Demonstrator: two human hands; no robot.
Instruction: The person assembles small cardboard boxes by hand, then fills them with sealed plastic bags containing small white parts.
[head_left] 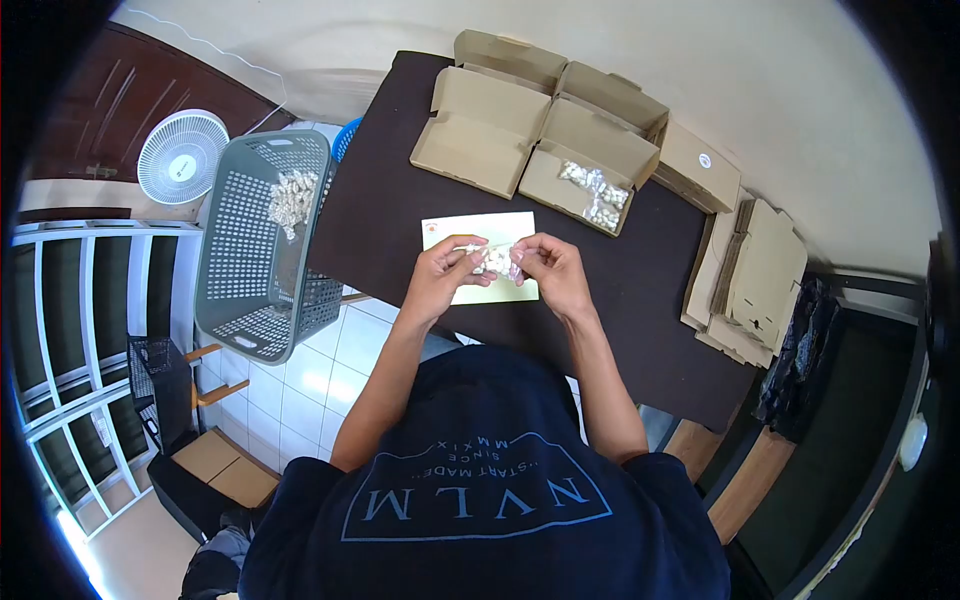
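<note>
Packet point(497, 262) of clear, shiny plastic is between the two hands, with small, whitish, rounded pieces inside it. The left hand point(450, 272) pinches its left end between thumb and fingers, and the right hand point(552, 268) pinches its right end in the same way; both hands are almost closed, with fingers bent. Just under them is a pale yellow-green sheet point(517, 226), flat and with straight edges, which has a small red mark at its far left corner. It lies on the table point(630, 310), whose surface is dark brown and matt. The near edge of the table is close to the forearms, while to the right of the right hand the brown surface extends widely, and it gives room for sideways moving. A smaller brown strip is left of the left hand, and past it stands a grey plastic basket point(237, 235) with many small holes and pale pieces point(292, 200) inside. Beyond the hands are two open boxes point(480, 130) point(540, 186) of brown cardboard; the right one holds clear bags point(597, 192) of whitish pieces. Farther to the right, flat cardboard pieces point(765, 270) make a stack with uneven edges.
</note>
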